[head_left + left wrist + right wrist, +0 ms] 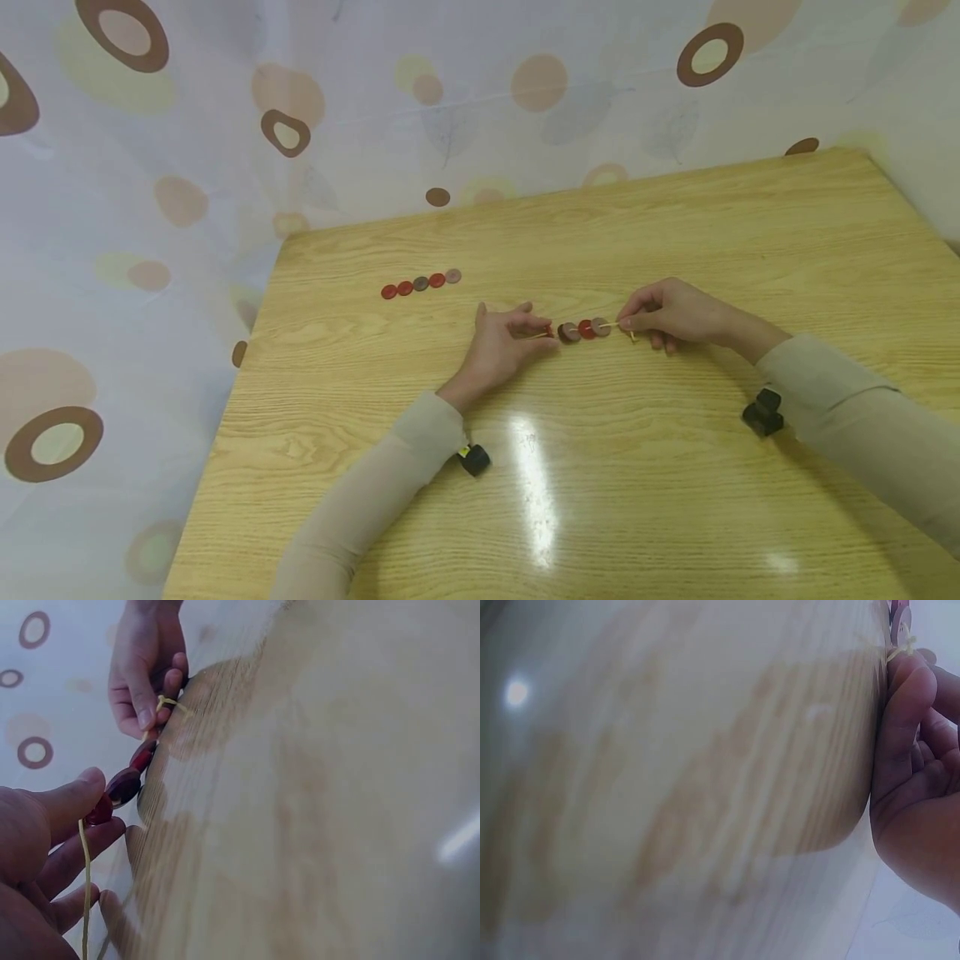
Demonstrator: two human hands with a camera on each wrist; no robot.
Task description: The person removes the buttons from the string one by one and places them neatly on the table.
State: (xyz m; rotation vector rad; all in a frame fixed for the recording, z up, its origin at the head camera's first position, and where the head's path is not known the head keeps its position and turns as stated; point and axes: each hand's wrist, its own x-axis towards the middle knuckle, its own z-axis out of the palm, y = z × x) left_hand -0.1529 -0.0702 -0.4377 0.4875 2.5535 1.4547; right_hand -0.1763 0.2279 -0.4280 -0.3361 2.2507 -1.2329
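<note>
Several round buttons [587, 329], red, brown and dark, are strung on a yellow cord [611, 325] between the two hands. My left hand [498, 346] pinches a red button [99, 811] between thumb and finger at the left end of the string. Just beyond it in the left wrist view is a dark button [124, 786], and the cord's loose length hangs down past the palm. With thumb and forefinger, my right hand [678, 312] pinches the cord near its knotted right end [906, 643]. Its other fingers are curled beneath.
Further left on the wooden table [637, 483], a row of loose buttons [421, 283], red, grey and pinkish brown, lies flat. A patterned cloth [480, 108] hangs behind the table's back edge and along its left side.
</note>
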